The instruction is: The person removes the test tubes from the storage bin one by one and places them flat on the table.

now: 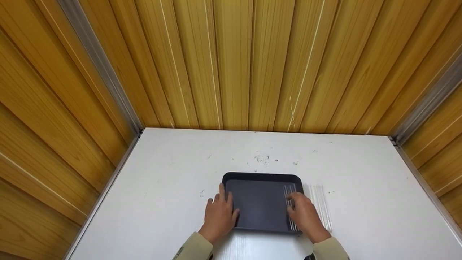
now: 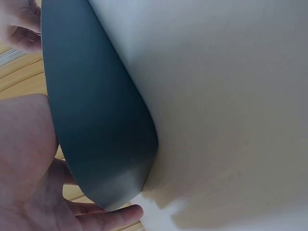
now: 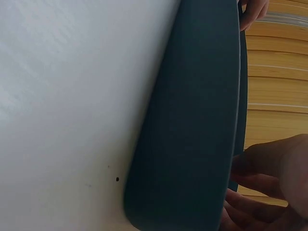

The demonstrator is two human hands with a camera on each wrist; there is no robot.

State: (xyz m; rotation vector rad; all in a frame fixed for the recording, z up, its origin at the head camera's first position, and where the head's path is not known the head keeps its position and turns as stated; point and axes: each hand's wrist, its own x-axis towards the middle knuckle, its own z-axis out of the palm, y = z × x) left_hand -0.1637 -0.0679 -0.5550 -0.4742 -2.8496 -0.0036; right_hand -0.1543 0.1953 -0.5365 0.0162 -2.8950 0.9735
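Note:
A dark rectangular tray (image 1: 258,206) with raised walls lies on the white table. My left hand (image 1: 219,215) rests on its left edge, fingers spread and mostly straight, the thumb over the tray. In the left wrist view, my left hand (image 2: 29,192) lies along the tray's wall (image 2: 96,106). Several thin clear rods (image 1: 293,225) lie along the tray's right side. Over them is my right hand (image 1: 305,215), fingers bent, with thumb and forefinger apart. In the right wrist view, the tray's wall (image 3: 187,120) hides the fingertips of my right hand (image 3: 269,187).
More clear rods (image 1: 319,202) lie side by side on the white table (image 1: 162,180), just right of the tray. Yellow wood-patterned walls (image 1: 231,72) enclose the back and sides. Small dark marks (image 1: 261,159) dot the tabletop behind the tray.

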